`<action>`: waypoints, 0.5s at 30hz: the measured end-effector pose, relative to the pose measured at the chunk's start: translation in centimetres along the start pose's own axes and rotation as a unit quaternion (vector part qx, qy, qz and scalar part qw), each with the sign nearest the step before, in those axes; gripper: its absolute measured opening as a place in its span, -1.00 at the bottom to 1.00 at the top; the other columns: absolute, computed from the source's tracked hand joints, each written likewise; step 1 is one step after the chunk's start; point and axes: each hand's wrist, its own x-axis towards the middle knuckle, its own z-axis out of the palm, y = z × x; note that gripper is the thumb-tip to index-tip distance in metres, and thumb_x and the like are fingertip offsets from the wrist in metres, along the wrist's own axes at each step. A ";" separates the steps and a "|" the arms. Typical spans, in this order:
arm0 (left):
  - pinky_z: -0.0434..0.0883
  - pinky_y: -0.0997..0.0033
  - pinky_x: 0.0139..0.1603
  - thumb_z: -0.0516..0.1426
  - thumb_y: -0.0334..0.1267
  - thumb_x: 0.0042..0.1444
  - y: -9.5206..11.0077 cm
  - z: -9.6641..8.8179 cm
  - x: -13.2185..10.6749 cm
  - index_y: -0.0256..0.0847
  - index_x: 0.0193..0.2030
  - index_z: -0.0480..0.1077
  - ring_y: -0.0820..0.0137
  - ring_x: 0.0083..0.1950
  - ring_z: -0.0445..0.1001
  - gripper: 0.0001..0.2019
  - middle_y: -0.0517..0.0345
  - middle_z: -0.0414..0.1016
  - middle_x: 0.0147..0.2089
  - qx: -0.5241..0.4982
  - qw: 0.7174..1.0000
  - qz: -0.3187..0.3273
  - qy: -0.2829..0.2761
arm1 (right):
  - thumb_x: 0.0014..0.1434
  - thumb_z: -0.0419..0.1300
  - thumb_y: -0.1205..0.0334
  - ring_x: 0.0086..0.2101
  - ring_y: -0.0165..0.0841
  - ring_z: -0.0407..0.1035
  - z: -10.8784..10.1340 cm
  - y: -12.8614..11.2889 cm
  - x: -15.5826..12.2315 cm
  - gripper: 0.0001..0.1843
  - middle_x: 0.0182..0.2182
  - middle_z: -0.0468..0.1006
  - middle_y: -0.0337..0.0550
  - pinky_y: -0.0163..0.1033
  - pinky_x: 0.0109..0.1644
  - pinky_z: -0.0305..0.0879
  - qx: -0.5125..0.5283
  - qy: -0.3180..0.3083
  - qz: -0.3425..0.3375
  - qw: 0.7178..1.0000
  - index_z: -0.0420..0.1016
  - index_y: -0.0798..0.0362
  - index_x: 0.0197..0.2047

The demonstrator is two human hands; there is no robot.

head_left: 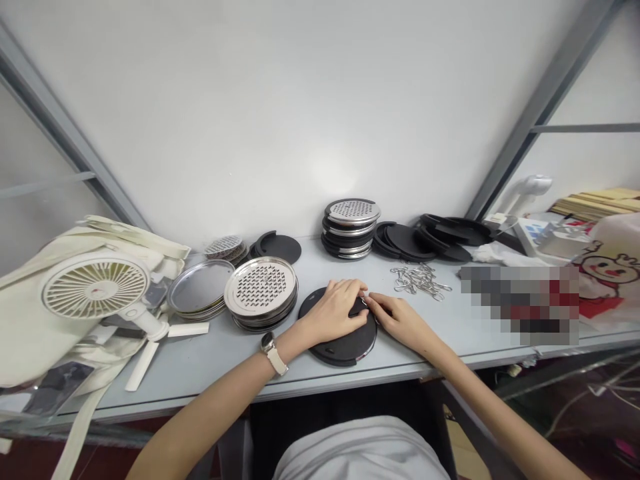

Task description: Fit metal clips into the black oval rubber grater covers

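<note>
A round black plastic disc (345,348) lies flat near the front edge of the table, a bright metal rim showing at its lower right. My left hand (336,308) rests over it and grips it, thumb apart and fingers bent toward the far right edge. Beside that edge, my right hand (395,319) is closed in a pinch on a small silver wire clip (365,302), mostly hidden by the fingers. A loose pile of similar wire clips (419,280) lies beyond my right hand. Left of the disc stands a stack of perforated metal discs (261,287).
Plain metal discs (200,287) are stacked at left, near a white fan (97,290) and cream bag (30,333). Toward the wall stand assembled black-and-metal discs (351,230) and black discs (410,240). A printed bag (615,267) lies at right.
</note>
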 end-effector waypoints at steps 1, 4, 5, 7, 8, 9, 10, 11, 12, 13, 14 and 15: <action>0.20 0.22 0.13 0.10 -0.36 0.14 0.0 0.0 0.0 -0.18 0.00 0.16 0.26 0.07 0.33 -0.70 0.07 0.37 -0.02 -0.002 1.000 0.001 -0.001 | 0.35 -0.12 0.09 -0.44 -0.28 0.41 0.0 0.1 0.0 -0.62 -0.47 0.55 -0.19 -0.28 -0.33 0.21 0.002 -0.004 0.001 1.000 0.41 0.02 -0.36; 0.18 0.21 0.15 0.09 -0.36 0.16 0.0 0.0 -0.1 -0.18 0.06 0.14 0.25 0.10 0.32 -0.67 0.05 0.37 0.00 0.001 1.000 0.011 -0.008 | 0.36 -0.12 0.07 -0.42 -0.28 0.43 -0.1 0.4 -0.1 -0.60 -0.44 0.56 -0.19 -0.27 -0.30 0.23 0.007 -0.011 0.007 1.000 0.41 0.02 -0.36; 0.17 0.20 0.15 0.08 -0.35 0.17 0.0 0.0 -0.1 -0.18 0.07 0.14 0.24 0.10 0.32 -0.66 0.05 0.37 0.01 0.004 1.000 0.014 -0.012 | 0.36 -0.12 0.07 -0.40 -0.27 0.44 -0.1 0.4 -0.1 -0.61 -0.42 0.57 -0.18 -0.27 -0.28 0.24 0.008 -0.012 0.007 1.000 0.42 0.02 -0.34; 0.17 0.20 0.15 0.07 -0.36 0.17 0.0 0.0 -0.1 -0.17 0.08 0.13 0.24 0.11 0.32 -0.66 0.04 0.37 0.02 0.007 1.000 0.018 -0.017 | 0.37 -0.13 0.07 -0.38 -0.27 0.45 -0.1 0.4 -0.2 -0.61 -0.39 0.58 -0.16 -0.26 -0.27 0.24 0.011 -0.014 0.008 1.000 0.43 0.03 -0.31; 0.17 0.20 0.15 0.07 -0.36 0.18 0.0 0.0 -0.1 -0.17 0.09 0.12 0.24 0.10 0.32 -0.66 0.04 0.37 0.02 0.006 1.000 0.019 -0.019 | 0.37 -0.13 0.07 -0.38 -0.26 0.45 -0.1 0.3 -0.2 -0.61 -0.38 0.58 -0.15 -0.26 -0.27 0.24 0.012 -0.017 0.007 1.000 0.43 0.03 -0.30; 0.17 0.21 0.14 0.07 -0.37 0.18 0.0 0.0 -0.1 -0.17 0.09 0.12 0.24 0.10 0.33 -0.65 0.05 0.38 0.01 0.004 1.000 0.020 -0.021 | 0.37 -0.14 0.07 -0.37 -0.26 0.45 -0.1 0.3 -0.3 -0.61 -0.37 0.58 -0.15 -0.26 -0.27 0.24 0.014 -0.020 0.007 1.000 0.43 0.03 -0.29; 0.17 0.22 0.14 0.07 -0.37 0.18 0.1 0.0 -0.1 -0.16 0.09 0.11 0.25 0.09 0.33 -0.65 0.06 0.38 0.00 0.001 1.000 0.020 -0.021 | 0.37 -0.14 0.07 -0.37 -0.26 0.45 -0.1 0.2 -0.3 -0.61 -0.37 0.58 -0.15 -0.26 -0.27 0.24 0.014 -0.023 0.007 1.000 0.43 0.03 -0.29; 0.17 0.22 0.14 0.06 -0.37 0.18 0.1 -0.1 -0.1 -0.16 0.08 0.11 0.26 0.09 0.34 -0.66 0.07 0.39 0.00 -0.002 1.000 0.020 -0.022 | 0.37 -0.14 0.07 -0.37 -0.26 0.45 -0.1 0.2 -0.3 -0.61 -0.37 0.58 -0.14 -0.26 -0.27 0.24 0.014 -0.025 0.007 1.000 0.43 0.03 -0.29; 0.16 0.22 0.13 0.06 -0.37 0.18 0.1 -0.1 -0.1 -0.16 0.06 0.12 0.26 0.09 0.34 -0.68 0.07 0.39 0.00 -0.004 1.000 0.019 -0.023 | 0.37 -0.14 0.08 -0.38 -0.26 0.44 -0.1 0.2 -0.3 -0.61 -0.38 0.58 -0.14 -0.26 -0.27 0.24 0.014 -0.024 0.007 1.000 0.42 0.03 -0.29; 0.16 0.22 0.13 0.06 -0.37 0.18 0.1 -0.1 -0.1 -0.16 0.04 0.13 0.26 0.09 0.34 -0.70 0.07 0.39 0.00 -0.005 1.000 0.019 -0.023 | 0.37 -0.14 0.08 -0.38 -0.27 0.44 -0.1 0.1 -0.3 -0.61 -0.38 0.58 -0.14 -0.26 -0.27 0.24 0.015 -0.022 0.007 1.000 0.42 0.03 -0.29; 0.17 0.22 0.13 0.06 -0.36 0.19 0.1 -0.2 -0.1 -0.16 0.02 0.13 0.26 0.09 0.34 -0.72 0.07 0.39 0.00 -0.005 1.000 0.018 -0.023 | 0.37 -0.14 0.09 -0.38 -0.27 0.44 -0.1 0.1 -0.3 -0.62 -0.38 0.58 -0.14 -0.27 -0.27 0.24 0.015 -0.019 0.006 1.000 0.42 0.04 -0.29; 0.17 0.22 0.13 0.06 -0.36 0.19 0.1 -0.2 -0.1 -0.15 0.00 0.14 0.26 0.09 0.34 -0.74 0.07 0.38 0.00 -0.006 1.000 0.018 -0.022 | 0.37 -0.13 0.09 -0.39 -0.27 0.43 -0.1 0.1 -0.3 -0.63 -0.39 0.57 -0.14 -0.27 -0.28 0.24 0.016 -0.014 0.005 1.000 0.41 0.04 -0.29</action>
